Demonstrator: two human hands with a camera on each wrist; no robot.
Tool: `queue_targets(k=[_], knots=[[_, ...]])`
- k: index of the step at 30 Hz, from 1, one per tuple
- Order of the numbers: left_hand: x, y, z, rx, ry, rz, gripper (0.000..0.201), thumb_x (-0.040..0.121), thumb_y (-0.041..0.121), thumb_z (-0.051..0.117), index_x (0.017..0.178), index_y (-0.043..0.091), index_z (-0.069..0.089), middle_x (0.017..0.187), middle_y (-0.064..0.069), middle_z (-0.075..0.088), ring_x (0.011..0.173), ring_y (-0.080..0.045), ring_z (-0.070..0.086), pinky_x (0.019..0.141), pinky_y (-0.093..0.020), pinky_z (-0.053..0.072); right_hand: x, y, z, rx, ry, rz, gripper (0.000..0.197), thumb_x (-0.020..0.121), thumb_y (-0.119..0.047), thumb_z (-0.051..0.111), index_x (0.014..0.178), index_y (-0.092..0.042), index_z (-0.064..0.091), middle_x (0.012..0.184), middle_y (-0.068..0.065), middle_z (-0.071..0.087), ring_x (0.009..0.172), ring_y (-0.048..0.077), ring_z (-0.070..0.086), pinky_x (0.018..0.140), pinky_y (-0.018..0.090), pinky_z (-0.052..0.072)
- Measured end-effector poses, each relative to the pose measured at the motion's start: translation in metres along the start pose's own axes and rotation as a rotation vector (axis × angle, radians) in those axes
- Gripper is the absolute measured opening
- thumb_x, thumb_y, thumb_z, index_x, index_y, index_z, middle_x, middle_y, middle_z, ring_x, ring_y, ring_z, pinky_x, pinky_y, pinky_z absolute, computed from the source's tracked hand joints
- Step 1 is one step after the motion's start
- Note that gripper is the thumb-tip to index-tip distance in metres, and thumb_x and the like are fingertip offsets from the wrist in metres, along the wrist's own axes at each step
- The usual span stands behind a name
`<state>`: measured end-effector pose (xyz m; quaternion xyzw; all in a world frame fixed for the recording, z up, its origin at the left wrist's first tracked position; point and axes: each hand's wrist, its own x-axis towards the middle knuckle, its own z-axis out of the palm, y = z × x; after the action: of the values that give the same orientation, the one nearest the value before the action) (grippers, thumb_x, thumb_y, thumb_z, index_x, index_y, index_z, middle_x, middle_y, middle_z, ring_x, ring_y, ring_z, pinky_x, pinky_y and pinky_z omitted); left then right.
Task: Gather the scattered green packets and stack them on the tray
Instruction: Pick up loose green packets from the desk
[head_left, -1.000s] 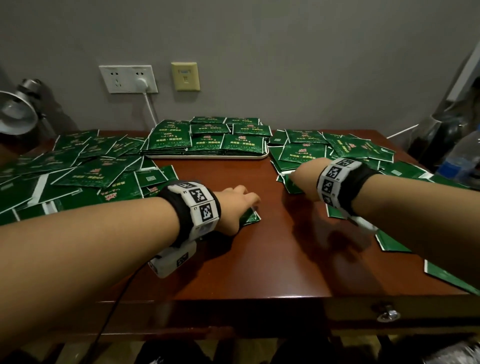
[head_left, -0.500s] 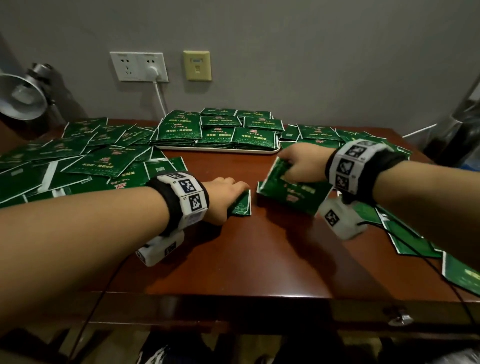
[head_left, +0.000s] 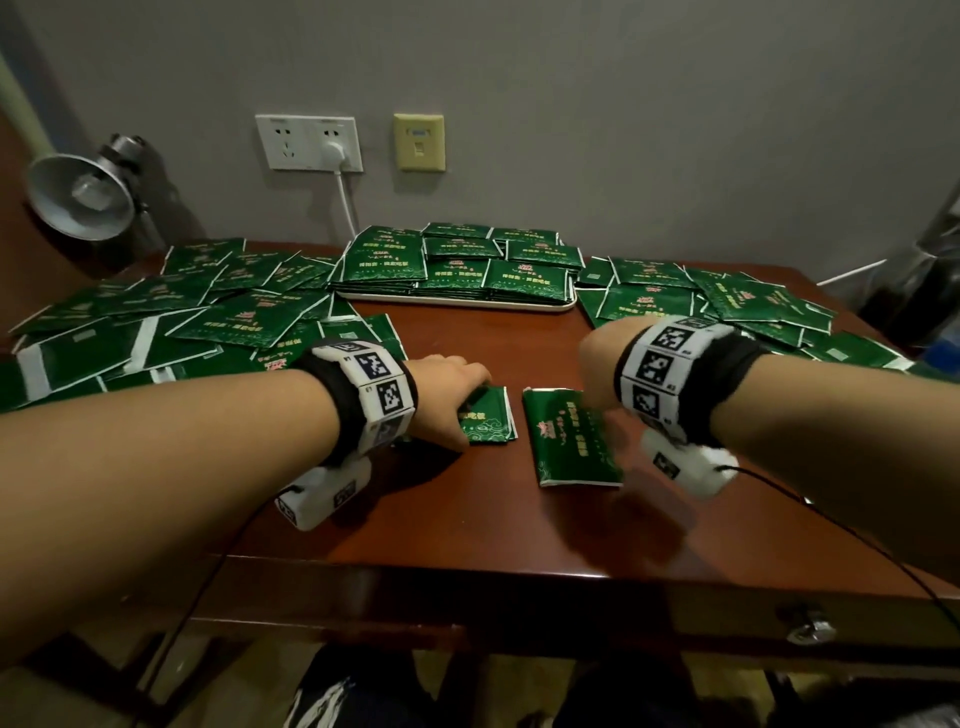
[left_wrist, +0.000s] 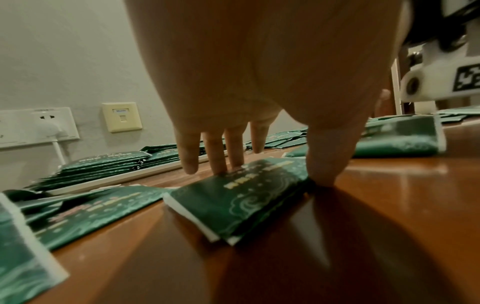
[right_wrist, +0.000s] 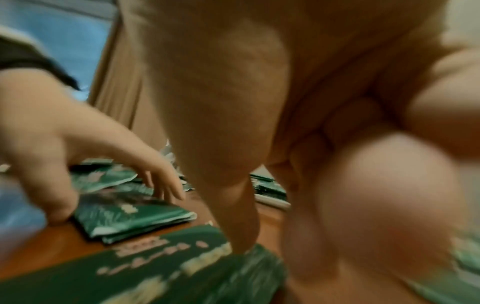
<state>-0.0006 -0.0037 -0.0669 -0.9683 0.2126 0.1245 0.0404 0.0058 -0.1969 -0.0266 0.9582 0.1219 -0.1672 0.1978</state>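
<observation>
Head view: a small pile of flat green foil packets is seen on the glossy red-brown wooden table, pressed under the straight fingers of the left hand, the thumb set on the wood at the pile's 3 o'clock edge as shown in the left wrist view; just beside it, at 3 o'clock, a second bundle of green packets is held by the right hand, though blur leaves the exact finger hold unclear. More scattered green packets are spread toward 10 and 2 o'clock, and the shallow white tray, already stacked, lies at 12 o'clock against the wall. The packets are judged light, thin, bendable and slick, so a pile is best pinched across its short edges with thumb below. Open wood is left between the piles and the tray; the near table edge at 6 o'clock should be minded
</observation>
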Motion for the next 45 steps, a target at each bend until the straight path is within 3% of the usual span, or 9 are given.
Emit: queue_targets(k=[4,8,11,14,18,23,28,36,45], knots=[[0.003,0.002,0.004,0.003,0.049,-0.031,0.081,0.077,0.049,0.072,0.143,0.022,0.033,0.131,-0.005,0.048,0.121,-0.026,0.047,0.101,-0.04,0.044,0.005,-0.006,0.009,-0.151,0.091,-0.239,0.063,0.077,-0.024,0.075,0.126,-0.017,0.036,0.115,0.002,0.052,0.106,0.022,0.055,0.081,0.035,0.052],[0.007,0.003,0.006,-0.005,0.078,-0.047,0.076,0.077,0.052,0.071,0.138,0.022,0.037,0.127,-0.005,0.052,0.117,-0.026,0.05,0.098,-0.039,0.045,0.004,-0.012,0.014,-0.121,-0.067,-0.267,0.09,0.071,-0.029,0.084,0.138,-0.021,0.025,0.129,0.0,0.045,0.102,0.023,0.056,0.065,0.033,0.043],[0.009,0.004,0.004,0.011,0.069,-0.054,0.062,0.074,0.052,0.071,0.121,0.021,0.046,0.116,-0.004,0.054,0.107,-0.026,0.054,0.091,-0.04,0.049,-0.001,-0.008,0.013,-0.154,0.018,-0.224,0.082,0.07,-0.062,0.073,0.13,-0.018,0.038,0.111,0.0,0.054,0.092,0.023,0.058,0.061,0.03,0.039],[0.009,0.005,0.0,0.058,0.033,-0.053,0.039,0.075,0.052,0.069,0.092,0.023,0.049,0.101,-0.002,0.052,0.093,-0.024,0.055,0.082,-0.038,0.051,-0.007,-0.006,0.019,-0.192,0.042,-0.068,0.072,0.071,-0.082,0.054,0.088,-0.012,0.059,0.068,-0.002,0.052,0.059,0.016,0.049,0.046,0.027,0.029],[0.009,0.005,-0.004,0.027,-0.011,-0.05,0.035,0.074,0.049,0.072,0.074,0.028,0.044,0.091,0.004,0.044,0.088,-0.021,0.053,0.078,-0.035,0.051,-0.007,-0.001,0.02,-0.163,-0.013,-0.082,0.073,0.07,-0.087,0.048,0.077,-0.015,0.058,0.077,0.001,0.062,0.062,0.015,0.053,0.046,0.026,0.032],[0.012,0.008,-0.004,0.031,-0.018,-0.038,0.028,0.075,0.039,0.071,0.073,0.027,0.046,0.093,0.003,0.043,0.089,-0.022,0.054,0.077,-0.036,0.052,-0.011,-0.004,0.021,-0.179,-0.003,-0.219,0.077,0.069,-0.068,0.072,0.122,-0.014,0.055,0.115,0.005,0.058,0.09,0.019,0.055,0.046,0.025,0.033],[0.012,0.01,-0.004,0.144,-0.034,-0.009,0.032,0.075,0.046,0.067,0.07,0.026,0.043,0.095,0.0,0.043,0.086,-0.024,0.052,0.075,-0.039,0.053,-0.012,-0.003,0.027,-0.104,0.037,-0.284,0.041,0.078,-0.046,0.069,0.108,-0.02,0.056,0.112,0.005,0.05,0.086,0.021,0.057,0.066,0.033,0.051],[0.012,0.003,-0.005,0.176,-0.015,0.035,0.035,0.075,0.05,0.065,0.073,0.02,0.047,0.095,-0.003,0.04,0.079,-0.024,0.052,0.07,-0.04,0.054,-0.01,-0.003,0.028,-0.211,0.111,-0.314,0.049,0.075,-0.049,0.068,0.11,-0.02,0.053,0.102,0.003,0.042,0.074,0.022,0.053,0.047,0.027,0.034],[0.022,-0.028,-0.031,0.149,0.102,-0.016,0.033,0.072,0.047,0.067,0.072,0.023,0.044,0.096,-0.002,0.043,0.079,-0.023,0.054,0.068,-0.037,0.052,0.004,0.009,0.024,-0.172,0.185,-0.361,0.035,0.077,-0.04,0.066,0.099,-0.021,0.047,0.102,0.004,0.051,0.079,0.022,0.052,0.054,0.028,0.039]])
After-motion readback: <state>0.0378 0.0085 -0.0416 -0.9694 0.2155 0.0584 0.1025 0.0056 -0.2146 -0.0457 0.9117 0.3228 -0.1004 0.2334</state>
